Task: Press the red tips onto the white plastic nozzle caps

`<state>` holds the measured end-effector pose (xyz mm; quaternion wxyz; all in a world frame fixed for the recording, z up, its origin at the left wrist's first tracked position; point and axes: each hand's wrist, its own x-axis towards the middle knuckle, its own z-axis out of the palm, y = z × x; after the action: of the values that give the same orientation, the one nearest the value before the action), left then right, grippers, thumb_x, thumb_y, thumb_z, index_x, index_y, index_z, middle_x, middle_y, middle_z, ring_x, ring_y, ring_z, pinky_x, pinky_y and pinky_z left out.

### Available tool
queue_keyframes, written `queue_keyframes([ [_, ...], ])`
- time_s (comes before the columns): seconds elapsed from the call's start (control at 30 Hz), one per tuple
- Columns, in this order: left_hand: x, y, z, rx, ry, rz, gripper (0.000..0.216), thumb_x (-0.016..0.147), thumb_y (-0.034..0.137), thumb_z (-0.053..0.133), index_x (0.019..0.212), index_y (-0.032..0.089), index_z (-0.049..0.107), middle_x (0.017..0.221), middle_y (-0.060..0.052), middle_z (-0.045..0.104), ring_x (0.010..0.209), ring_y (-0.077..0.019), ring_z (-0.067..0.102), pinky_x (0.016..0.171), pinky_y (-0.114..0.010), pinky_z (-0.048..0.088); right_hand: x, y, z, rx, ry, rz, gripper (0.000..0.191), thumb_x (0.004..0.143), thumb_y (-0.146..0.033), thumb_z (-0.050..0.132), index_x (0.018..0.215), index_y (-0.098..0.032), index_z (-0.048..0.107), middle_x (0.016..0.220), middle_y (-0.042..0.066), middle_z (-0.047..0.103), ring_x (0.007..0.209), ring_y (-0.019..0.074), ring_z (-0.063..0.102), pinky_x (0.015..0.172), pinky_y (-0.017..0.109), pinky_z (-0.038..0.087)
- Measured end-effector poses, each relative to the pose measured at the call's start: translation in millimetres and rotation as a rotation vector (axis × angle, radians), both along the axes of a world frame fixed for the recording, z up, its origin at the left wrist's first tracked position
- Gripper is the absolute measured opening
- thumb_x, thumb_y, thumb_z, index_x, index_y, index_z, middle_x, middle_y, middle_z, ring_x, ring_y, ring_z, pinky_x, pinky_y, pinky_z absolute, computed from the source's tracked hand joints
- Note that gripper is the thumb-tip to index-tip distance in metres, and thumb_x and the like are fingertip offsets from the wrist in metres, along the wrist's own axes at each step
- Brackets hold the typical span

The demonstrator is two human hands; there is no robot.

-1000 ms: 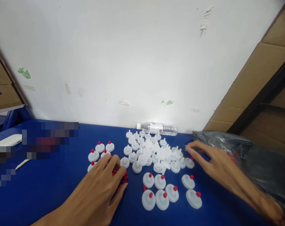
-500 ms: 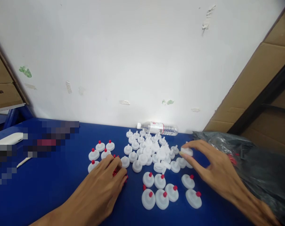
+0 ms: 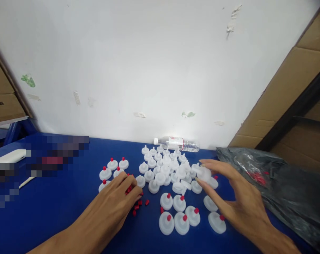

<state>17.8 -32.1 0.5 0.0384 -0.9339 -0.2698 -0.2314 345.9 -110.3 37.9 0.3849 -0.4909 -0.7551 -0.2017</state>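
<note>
My right hand (image 3: 236,197) pinches a white nozzle cap (image 3: 203,173) between thumb and fingers at the right end of the heap of white nozzle caps (image 3: 165,167). Bent fingers of my left hand (image 3: 117,197) reach down among small red tips (image 3: 140,203); the fingertips are partly hidden, and what they grip cannot be made out. White caps fitted with red tips stand beyond the left hand, such as this red-tipped cap (image 3: 112,164). Several more lie in front of the heap, including a red-tipped cap (image 3: 182,223) near the right hand.
A clear plastic bottle (image 3: 177,144) lies on its side behind the heap, against the white wall (image 3: 149,70). Dark plastic bags (image 3: 287,190) with red pieces cover the right side of the blue table (image 3: 70,169). A white object (image 3: 10,156) lies far left.
My right hand has moved slightly left with the white nozzle cap, uncovering a red-tipped cap behind it. My left hand has shifted slightly left and back, exposing more red tips.
</note>
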Motion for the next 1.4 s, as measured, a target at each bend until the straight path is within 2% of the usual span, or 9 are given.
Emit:
queue_keyframes([
  [0.2,6.3,-7.6,19.0,0.079,-0.22,-0.072,0.022,0.108,0.009,0.045,0.113,0.022,0.064,0.102,-0.001,0.071,0.093,-0.0191,0.061,0.086,-0.03,0.053,-24.6,-2.1,11.2,-0.045,-0.004,0.167,0.036,0.1,-0.018,0.069,0.134,-0.025,0.06,0.126,0.005,0.076,0.117,0.0199,0.073,0.102,0.033,0.06],
  [0.37,6.0,-5.5,20.1,0.081,-0.337,-0.083,0.032,0.108,0.009,0.047,0.13,0.026,0.064,0.107,0.0,0.072,0.096,-0.0146,0.067,0.091,-0.028,0.056,-67.1,1.0,23.4,-0.151,-0.115,0.304,0.03,0.105,-0.019,0.06,0.135,-0.023,0.059,0.127,0.005,0.077,0.115,0.0173,0.074,0.099,0.031,0.062],
  [0.5,5.6,-1.6,18.5,0.077,-0.407,-0.091,0.022,0.11,0.017,0.052,0.118,0.027,0.07,0.101,0.001,0.074,0.09,-0.0131,0.069,0.085,-0.027,0.057,-85.3,4.3,16.1,-0.186,-0.078,0.339,0.032,0.108,-0.019,0.053,0.14,-0.023,0.056,0.124,0.004,0.077,0.113,0.0158,0.074,0.097,0.03,0.063],
  [0.7,7.0,-9.5,25.9,0.002,-0.438,-0.208,0.015,0.11,0.021,0.054,0.115,0.025,0.068,0.1,0.003,0.08,0.09,-0.0117,0.075,0.087,-0.024,0.059,-80.6,0.0,5.9,-0.148,-0.023,0.363,0.033,0.105,-0.019,0.061,0.137,-0.023,0.057,0.128,0.005,0.076,0.117,0.0156,0.073,0.1,0.028,0.061],
  [0.9,8.2,-13.5,11.2,0.019,-0.382,-0.15,0.021,0.112,0.025,0.052,0.13,0.026,0.063,0.105,0.0,0.078,0.099,-0.0177,0.07,0.091,-0.034,0.053,-79.8,-4.9,2.6,-0.157,0.021,0.397,0.021,0.105,-0.019,0.064,0.124,-0.022,0.06,0.125,0.006,0.078,0.12,0.0155,0.073,0.104,0.025,0.058],
  [1.03,12.0,-15.3,9.5,-0.063,-0.387,-0.178,0.023,0.113,0.017,0.042,0.111,0.023,0.064,0.097,-0.002,0.072,0.093,-0.0183,0.065,0.085,-0.032,0.051,-80.5,-4.0,-3.0,-0.162,0.03,0.431,0.011,0.107,-0.02,0.06,0.116,-0.025,0.059,0.118,0.003,0.08,0.111,0.0154,0.075,0.096,0.025,0.061],
  [1.17,12.6,-16.5,9.6,-0.159,-0.374,-0.231,0.022,0.108,0.01,0.041,0.103,0.023,0.059,0.086,-0.001,0.064,0.079,-0.017,0.059,0.071,-0.028,0.048,-81.9,-4.6,-2.8,-0.132,-0.022,0.441,0.009,0.108,-0.018,0.056,0.112,-0.025,0.061,0.124,0.003,0.078,0.106,0.0147,0.076,0.089,0.024,0.063],
  [1.3,14.2,-19.5,13.5,-0.099,-0.396,-0.258,0.022,0.108,0.011,0.038,0.101,0.025,0.053,0.083,0.001,0.065,0.076,-0.0172,0.061,0.07,-0.027,0.05,-90.1,-7.1,4.1,-0.076,-0.04,0.405,0.017,0.112,-0.023,0.047,0.107,-0.025,0.063,0.115,0.002,0.08,0.097,0.0129,0.077,0.088,0.021,0.062],
  [1.4,16.1,-24.0,21.8,-0.003,-0.392,-0.238,0.023,0.112,0.018,0.034,0.107,0.026,0.055,0.088,0.001,0.069,0.079,-0.0173,0.064,0.075,-0.026,0.053,-90.9,-7.4,9.4,-0.001,-0.048,0.389,0.01,0.11,-0.023,0.053,0.105,-0.023,0.062,0.109,0.001,0.081,0.092,0.0127,0.077,0.085,0.02,0.062],
])
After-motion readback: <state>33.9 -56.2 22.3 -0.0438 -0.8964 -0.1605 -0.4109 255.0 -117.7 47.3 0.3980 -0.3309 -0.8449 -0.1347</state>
